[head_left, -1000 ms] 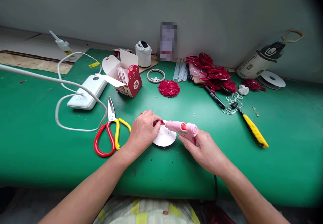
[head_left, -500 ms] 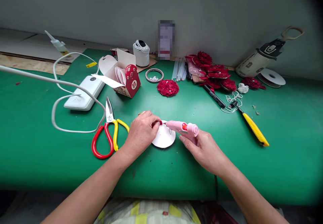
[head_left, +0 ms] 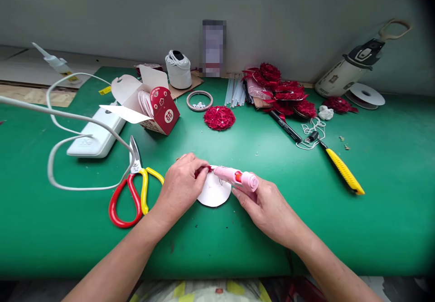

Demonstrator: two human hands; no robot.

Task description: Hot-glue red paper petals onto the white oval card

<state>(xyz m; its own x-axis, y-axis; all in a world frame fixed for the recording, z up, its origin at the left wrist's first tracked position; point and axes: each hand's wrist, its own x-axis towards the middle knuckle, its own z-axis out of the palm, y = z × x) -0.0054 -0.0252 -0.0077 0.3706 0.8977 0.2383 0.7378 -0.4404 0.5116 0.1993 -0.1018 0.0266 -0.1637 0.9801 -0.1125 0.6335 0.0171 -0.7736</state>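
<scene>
My right hand (head_left: pixel 272 207) is closed around a pink glue gun (head_left: pixel 234 176), whose nozzle points left over a white paper disc (head_left: pixel 214 194). At the disc's upper left edge, my left hand (head_left: pixel 183 182) pinches a small piece of red ribbon (head_left: pixel 201 170), mostly hidden by the fingers. The nozzle tip is right beside this red piece; whether they touch I cannot tell. The disc lies flat on the green table. Behind it sits a finished-looking red ribbon flower (head_left: pixel 219 118). Scissors (head_left: pixel 136 179) with red and yellow handles lie left of my left hand.
To the left are a white power bank (head_left: pixel 98 132) with a looping cable and an open red box (head_left: pixel 163 111). Glue sticks (head_left: pixel 234 90), a tape ring (head_left: pixel 200 101) and red flowers (head_left: pixel 285 91) stand at the back. A yellow cutter (head_left: pixel 343 168) and a black marker (head_left: pixel 285 127) lie right.
The camera view has shifted slightly, so the scene sits a little further left. Both hands keep the same hold, with the glue gun's nozzle still at the red piece.
</scene>
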